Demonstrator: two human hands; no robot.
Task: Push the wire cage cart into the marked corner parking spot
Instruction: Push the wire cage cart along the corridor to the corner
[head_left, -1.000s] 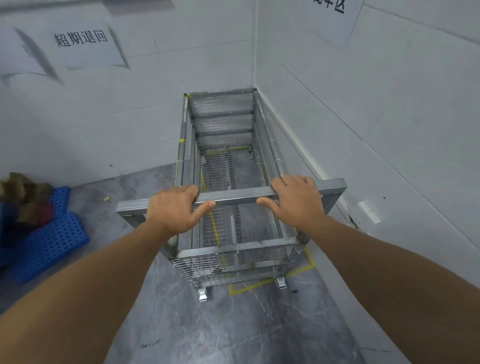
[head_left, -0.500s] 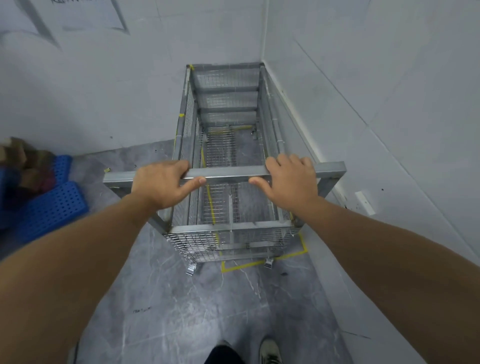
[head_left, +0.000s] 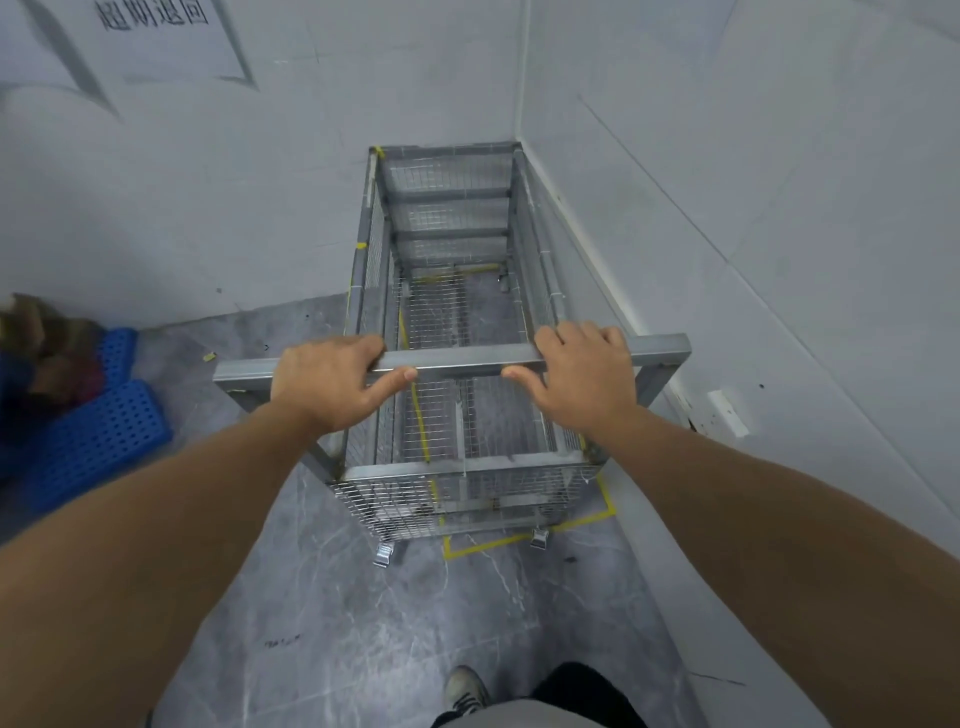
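Both hands had kept their hold while the cart rolled deeper toward the corner, its near end now closer to the yellow tape than half a second before. On the handle bar (head_left: 457, 359), the left hand (head_left: 332, 382) was wrapped over the top with fingers curled across the far edge and the thumb pressed along the near face; the right hand (head_left: 582, 374) gripped the same bar further right, fingers over the top and thumb stretched beneath toward the middle. Each hand was closed on the metal, a bare stretch of bar lying between them. Bare forearms reached in from the lower corners of the view.

Beyond the bar stood the wire cage cart (head_left: 447, 291), a long, narrow mesh basket in a steel frame, open at the top and with nothing visible inside. Its far end sat against the back wall (head_left: 208, 208) and its right flank ran just beside the side wall (head_left: 753, 208). Two casters (head_left: 384, 555) showed under the near end. Yellow floor tape (head_left: 498, 543) marked the parking outline; the near line lay just in front of the casters, and the left line was visible through the mesh floor, so the cart's left side stood outside it.

At left, blue perforated plastic pallets (head_left: 98, 436) lay on the grey marbled floor (head_left: 363, 649). One shoe (head_left: 467, 688) appeared at the bottom edge
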